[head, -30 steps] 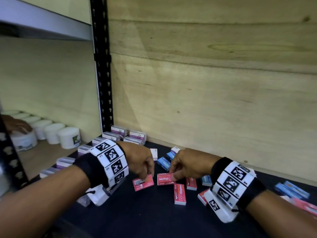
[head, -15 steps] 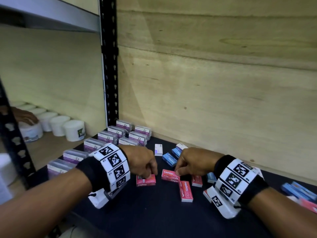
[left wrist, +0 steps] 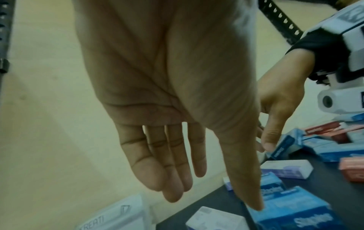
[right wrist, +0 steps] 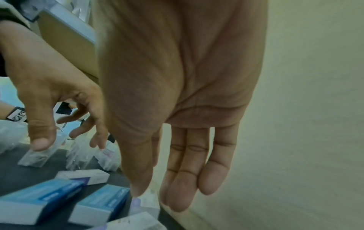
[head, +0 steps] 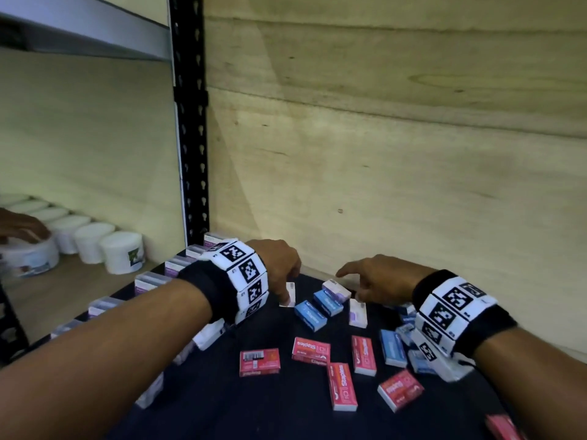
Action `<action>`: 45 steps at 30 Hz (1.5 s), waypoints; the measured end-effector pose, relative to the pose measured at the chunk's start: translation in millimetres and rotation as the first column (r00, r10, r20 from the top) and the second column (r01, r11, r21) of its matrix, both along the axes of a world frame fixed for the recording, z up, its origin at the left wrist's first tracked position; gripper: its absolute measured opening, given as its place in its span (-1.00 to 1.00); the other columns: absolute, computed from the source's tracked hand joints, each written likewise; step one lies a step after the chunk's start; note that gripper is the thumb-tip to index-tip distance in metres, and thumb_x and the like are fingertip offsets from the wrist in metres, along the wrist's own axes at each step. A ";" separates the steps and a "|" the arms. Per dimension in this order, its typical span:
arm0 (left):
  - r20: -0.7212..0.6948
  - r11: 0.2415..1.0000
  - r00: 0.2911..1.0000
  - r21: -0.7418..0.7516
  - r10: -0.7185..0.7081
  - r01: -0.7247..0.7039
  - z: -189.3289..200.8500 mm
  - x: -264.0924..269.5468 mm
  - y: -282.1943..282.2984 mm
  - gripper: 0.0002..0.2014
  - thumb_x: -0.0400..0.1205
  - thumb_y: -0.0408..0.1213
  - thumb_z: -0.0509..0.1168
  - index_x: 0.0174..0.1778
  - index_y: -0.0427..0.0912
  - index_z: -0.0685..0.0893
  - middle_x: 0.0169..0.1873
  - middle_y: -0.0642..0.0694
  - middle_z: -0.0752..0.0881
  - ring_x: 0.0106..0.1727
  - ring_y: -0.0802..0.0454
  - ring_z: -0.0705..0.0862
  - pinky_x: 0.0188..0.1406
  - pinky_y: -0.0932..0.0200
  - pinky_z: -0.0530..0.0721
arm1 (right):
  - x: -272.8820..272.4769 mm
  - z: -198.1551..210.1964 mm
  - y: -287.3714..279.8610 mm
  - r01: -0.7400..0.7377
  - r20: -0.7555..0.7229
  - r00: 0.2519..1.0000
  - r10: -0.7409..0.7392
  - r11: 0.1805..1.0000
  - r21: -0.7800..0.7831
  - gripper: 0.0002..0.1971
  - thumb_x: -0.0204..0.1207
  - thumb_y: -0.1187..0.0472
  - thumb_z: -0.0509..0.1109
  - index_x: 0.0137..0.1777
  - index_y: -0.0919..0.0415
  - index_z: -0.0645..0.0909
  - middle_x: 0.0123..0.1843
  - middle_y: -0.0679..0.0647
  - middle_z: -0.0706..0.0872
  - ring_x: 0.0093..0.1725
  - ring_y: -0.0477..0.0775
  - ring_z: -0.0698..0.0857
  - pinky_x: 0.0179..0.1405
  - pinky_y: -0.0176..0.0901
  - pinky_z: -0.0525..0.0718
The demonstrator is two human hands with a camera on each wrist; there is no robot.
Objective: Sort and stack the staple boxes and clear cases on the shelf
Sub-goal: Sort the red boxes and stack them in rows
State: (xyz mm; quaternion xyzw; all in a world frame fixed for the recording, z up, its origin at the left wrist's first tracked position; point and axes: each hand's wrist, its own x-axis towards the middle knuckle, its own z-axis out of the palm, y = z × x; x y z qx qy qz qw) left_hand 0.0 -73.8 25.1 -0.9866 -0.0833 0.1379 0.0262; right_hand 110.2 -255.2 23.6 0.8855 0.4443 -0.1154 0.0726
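Observation:
Several red staple boxes (head: pixel 259 362) lie loose on the black shelf mat (head: pixel 222 408). Blue staple boxes (head: pixel 309 315) and white-purple boxes (head: pixel 336 289) lie behind them near the wall. Clear cases (head: pixel 149 281) stand in a row along the left edge. My left hand (head: pixel 281 281) hangs open, its fingertips just over a small white box (head: pixel 289 289); I cannot tell whether they touch it. In the left wrist view that left hand (left wrist: pixel 199 168) shows straight fingers and holds nothing. My right hand (head: pixel 352 284) reaches left over a white-purple box. In the right wrist view my right hand (right wrist: pixel 167 186) is empty.
A black perforated upright (head: pixel 190 122) stands at the mat's back left corner, against the plywood back wall (head: pixel 397 185). White tubs (head: pixel 120 252) fill the neighbouring shelf, where another person's hand (head: pixel 22 227) rests. A metal shelf beam (head: pixel 85 30) runs overhead.
Both hands let go of the red boxes, opened and moved back toward the wall, over the white and blue boxes. The red boxes now lie nearer the front.

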 end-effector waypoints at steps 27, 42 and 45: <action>-0.307 0.999 0.951 -0.031 -0.020 0.011 -28.3 79.6 26.0 -0.60 0.23 0.00 0.68 -0.08 -0.10 0.90 -0.27 -0.03 0.85 -0.39 0.06 0.59 -0.38 0.24 0.53 | 27.3 -4.5 46.6 -0.109 -0.099 0.991 0.091 0.974 -0.199 -0.37 0.58 0.12 0.49 0.63 -0.03 0.40 -0.25 -0.16 0.53 -0.39 -0.27 0.44 -0.37 -0.38 0.40; -0.140 0.995 0.987 -0.065 -0.085 0.076 20.2 38.6 -4.8 -0.61 0.29 -0.01 0.65 -0.02 -0.06 0.82 -0.38 0.15 0.72 -0.36 0.17 0.60 -0.54 0.35 0.46 | 14.6 13.1 -1.6 -0.062 -0.014 0.998 0.061 0.997 -0.055 -0.40 0.51 0.04 0.54 0.54 -0.11 0.45 0.03 -0.16 0.57 0.06 -0.04 0.55 0.03 -0.14 0.48; -0.126 0.988 0.981 -0.057 -0.148 0.142 28.5 38.0 -33.8 -0.59 0.30 0.01 0.65 -0.04 -0.13 0.82 -0.31 0.02 0.66 -0.30 0.07 0.56 -0.43 0.27 0.46 | 8.5 24.1 -35.2 0.008 0.002 1.000 -0.008 0.999 -0.050 -0.38 0.49 0.01 0.56 0.54 -0.13 0.45 -0.02 -0.20 0.51 0.05 -0.04 0.54 0.03 -0.12 0.49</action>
